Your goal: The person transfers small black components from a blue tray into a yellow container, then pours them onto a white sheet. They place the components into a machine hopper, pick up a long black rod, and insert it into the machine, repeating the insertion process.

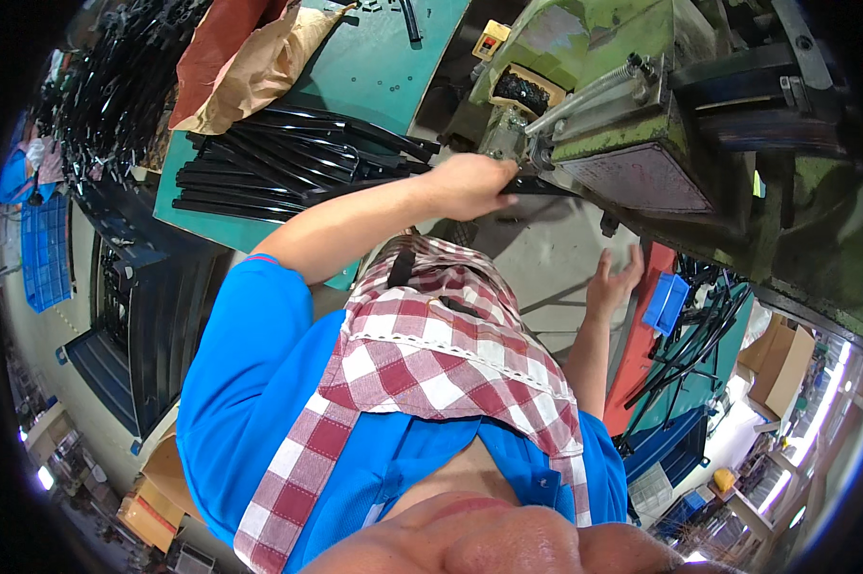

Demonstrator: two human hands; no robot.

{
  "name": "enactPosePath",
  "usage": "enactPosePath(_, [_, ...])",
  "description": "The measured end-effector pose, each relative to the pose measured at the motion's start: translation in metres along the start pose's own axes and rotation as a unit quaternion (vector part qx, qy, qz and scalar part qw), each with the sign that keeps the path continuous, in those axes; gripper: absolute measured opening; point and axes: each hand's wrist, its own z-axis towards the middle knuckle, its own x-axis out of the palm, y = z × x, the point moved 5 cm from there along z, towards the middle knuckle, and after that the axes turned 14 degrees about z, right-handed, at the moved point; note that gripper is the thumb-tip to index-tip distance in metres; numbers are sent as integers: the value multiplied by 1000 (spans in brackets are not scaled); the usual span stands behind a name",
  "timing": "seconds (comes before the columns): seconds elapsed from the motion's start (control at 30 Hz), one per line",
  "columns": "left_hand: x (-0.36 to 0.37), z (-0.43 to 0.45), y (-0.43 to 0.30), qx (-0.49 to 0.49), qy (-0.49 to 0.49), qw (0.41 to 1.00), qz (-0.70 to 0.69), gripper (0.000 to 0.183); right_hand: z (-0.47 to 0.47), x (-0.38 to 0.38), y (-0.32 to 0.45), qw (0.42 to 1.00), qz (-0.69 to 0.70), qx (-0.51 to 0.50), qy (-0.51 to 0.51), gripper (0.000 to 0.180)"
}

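Observation:
My left hand (474, 188) reaches across to a green press-like machine (618, 154), its fingers curled around a black metal bar (542, 186). The bar runs under the machine's head, and its far end is hidden. To the left of that hand, a pile of glossy black tubes (259, 168) lies on a green-topped table (374, 79), partly under my forearm. My right hand (613, 283) is raised below the machine, fingers apart and holding nothing, near a red board (646, 326).
An open box of small dark parts (521, 90) sits on the machine beside a yellow switch box (491, 40). A blue bin (666, 303) rests at right near loose black tubes (696, 351). Brown paper (266, 75) covers part of the pile. Dark crates (141, 323) stand at left.

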Motion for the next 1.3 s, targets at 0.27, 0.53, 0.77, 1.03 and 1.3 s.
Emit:
enactPosePath(0.27, [49, 23, -22, -14, 70, 990, -125, 41, -101, -17, -94, 790, 238, 507, 249, 74])
enactPosePath(0.53, [189, 70, -23, -18, 201, 978, -59, 41, 22, -183, 58, 805, 286, 334, 398, 76])
enactPosePath(0.77, [200, 57, -33, 32, 191, 980, -55, 29, 92, -155, 117, 918, 22, 100, 384, 26])
enactPosePath(1.03, [81, 33, 96, -77, 59, 990, 105, 19, 38, -16, 66, 842, -95, 3, 531, 19])
enactPosePath(1.3, [7, 122, 87, -132, -215, 952, 176, 17, -31, 29, 53, 891, 22, 79, 447, 30])
